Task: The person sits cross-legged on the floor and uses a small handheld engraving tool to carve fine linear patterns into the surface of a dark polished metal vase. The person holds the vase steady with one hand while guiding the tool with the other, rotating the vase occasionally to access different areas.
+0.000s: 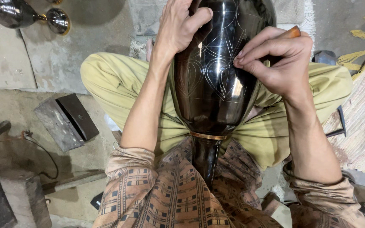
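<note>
A tall glossy black metal vase (214,80) with fine engraved leaf lines lies across my lap, its narrow neck with a gold band pointing toward my chest. My left hand (178,25) grips the vase's upper left side, fingers curled over its curve. My right hand (277,59) is closed around a small engraving tool with an orange wooden handle (294,31), and its fingertips press against the vase's right side where the lines are cut. I sit cross-legged in yellow-green trousers.
A second dark metal vessel with a gold-rimmed base (58,20) lies at the top left. A grey metal block (66,121) rests on the concrete floor to my left, with a bar (74,181) and stone blocks (9,198) nearer. A woven mat (362,122) lies on the right.
</note>
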